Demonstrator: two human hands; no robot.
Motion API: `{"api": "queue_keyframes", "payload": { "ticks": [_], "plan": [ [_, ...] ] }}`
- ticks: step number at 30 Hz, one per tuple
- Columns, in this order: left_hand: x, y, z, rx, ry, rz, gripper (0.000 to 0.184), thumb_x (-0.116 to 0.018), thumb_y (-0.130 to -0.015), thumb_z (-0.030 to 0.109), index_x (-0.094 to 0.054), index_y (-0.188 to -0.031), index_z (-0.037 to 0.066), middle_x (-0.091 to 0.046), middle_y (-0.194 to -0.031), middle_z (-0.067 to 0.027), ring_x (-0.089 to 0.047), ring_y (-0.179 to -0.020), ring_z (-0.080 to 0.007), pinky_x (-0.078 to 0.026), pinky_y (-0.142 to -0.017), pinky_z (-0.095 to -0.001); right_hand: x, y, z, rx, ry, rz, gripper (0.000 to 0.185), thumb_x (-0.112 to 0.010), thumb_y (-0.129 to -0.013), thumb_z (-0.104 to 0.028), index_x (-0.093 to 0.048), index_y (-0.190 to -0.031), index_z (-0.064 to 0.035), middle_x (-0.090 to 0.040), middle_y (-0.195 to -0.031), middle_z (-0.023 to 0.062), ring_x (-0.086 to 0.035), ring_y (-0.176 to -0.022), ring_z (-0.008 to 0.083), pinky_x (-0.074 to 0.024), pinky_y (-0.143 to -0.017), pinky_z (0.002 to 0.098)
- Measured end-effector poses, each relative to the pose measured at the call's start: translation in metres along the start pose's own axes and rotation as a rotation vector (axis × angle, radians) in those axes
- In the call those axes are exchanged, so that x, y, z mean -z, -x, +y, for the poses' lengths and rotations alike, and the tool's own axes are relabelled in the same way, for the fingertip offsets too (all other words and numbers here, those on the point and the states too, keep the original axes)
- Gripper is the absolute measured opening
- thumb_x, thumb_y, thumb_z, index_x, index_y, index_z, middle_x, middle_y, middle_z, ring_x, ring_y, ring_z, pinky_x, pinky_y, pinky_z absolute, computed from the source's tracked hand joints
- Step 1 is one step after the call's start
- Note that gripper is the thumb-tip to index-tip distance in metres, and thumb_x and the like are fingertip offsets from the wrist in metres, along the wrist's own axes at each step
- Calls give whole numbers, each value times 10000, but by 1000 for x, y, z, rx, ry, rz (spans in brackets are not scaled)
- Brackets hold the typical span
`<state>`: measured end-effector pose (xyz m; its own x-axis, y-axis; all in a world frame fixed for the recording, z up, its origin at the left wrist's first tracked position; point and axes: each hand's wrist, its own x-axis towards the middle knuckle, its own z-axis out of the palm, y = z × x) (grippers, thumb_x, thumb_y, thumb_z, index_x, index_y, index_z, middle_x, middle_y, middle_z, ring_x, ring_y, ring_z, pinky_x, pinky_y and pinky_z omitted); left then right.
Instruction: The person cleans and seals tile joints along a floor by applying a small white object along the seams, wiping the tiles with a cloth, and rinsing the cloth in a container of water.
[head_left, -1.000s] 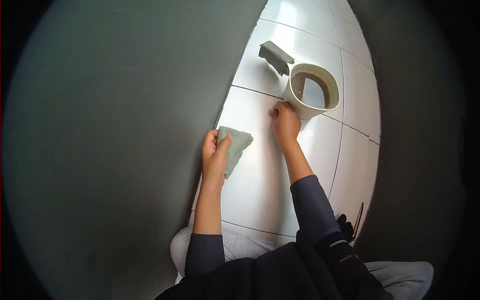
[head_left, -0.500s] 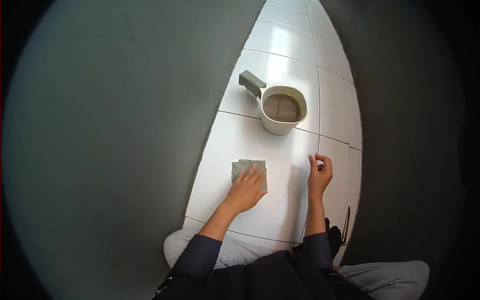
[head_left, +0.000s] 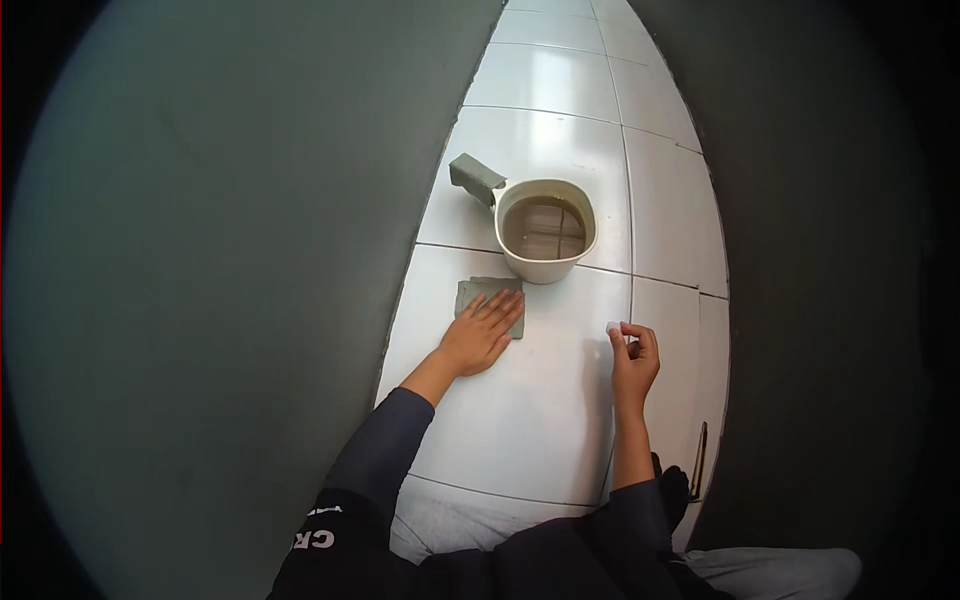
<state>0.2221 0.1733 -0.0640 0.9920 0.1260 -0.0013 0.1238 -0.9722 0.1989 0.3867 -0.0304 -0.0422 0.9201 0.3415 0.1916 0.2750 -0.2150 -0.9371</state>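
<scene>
A folded grey-green cloth lies on the white tiles. My left hand rests flat on top of it, fingers spread. To the right, my right hand is raised above the tiles, thumb and forefinger pinching a small whitish piece that I cannot make out. Beyond the cloth stands a cream-coloured dipper holding murky brownish water. Its handle, at the left, has a grey-green cloth draped over it.
The white tiled strip runs between a dark grey surface on the left and another on the right. A thin dark metallic object lies at the lower right, beside a black item near my leg.
The cloth held in my left hand was laid down folded, then moved forward under that hand toward the dipper. My right hand has left the dipper's side and moved right. The view has shifted.
</scene>
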Motion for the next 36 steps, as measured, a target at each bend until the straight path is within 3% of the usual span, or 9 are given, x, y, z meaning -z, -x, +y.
{"api": "queue_keyframes", "payload": {
  "ticks": [6, 16, 27, 36],
  "plan": [
    [-8, -25, -29, 178, -29, 79, 553, -320, -936, 257, -212, -1449, 80, -209, -1507, -98, -147, -1403, -254, -140, -1126, -455, 3, 12, 3, 2, 11, 0, 127, -703, -796, -126, -627, -845, -37, -556, -839, -6, -374, -554, 60, -347, -518, 202],
    [-16, -47, -52, 571, -14, 129, 580, -304, -936, 292, -175, -1457, 74, -132, -1530, -89, -93, -1417, -238, -109, -1130, -455, -1, 34, 25, 109, 123, -65, 112, -687, -795, -93, -617, -846, -22, -570, -856, 42, -439, -540, 91, -377, -494, 223],
    [-1, 16, -75, 625, 42, -19, 582, -267, -954, 313, -117, -1472, 94, -55, -1547, -53, -2, -1426, -213, -53, -1135, -447, -2, 34, 25, 126, 156, -66, 117, -680, -800, -93, -616, -864, -19, -570, -855, 51, -470, -545, 108, -401, -505, 240],
    [2, 83, -37, 640, 160, -133, 646, -302, -948, 348, -25, -1477, 101, 50, -1548, -63, 86, -1420, -242, -39, -1126, -471, -5, 33, 31, 157, 191, -40, 107, -667, -810, -97, -605, -851, -20, -567, -849, 49, -474, -543, 130, -412, -517, 257]
  ]
}}
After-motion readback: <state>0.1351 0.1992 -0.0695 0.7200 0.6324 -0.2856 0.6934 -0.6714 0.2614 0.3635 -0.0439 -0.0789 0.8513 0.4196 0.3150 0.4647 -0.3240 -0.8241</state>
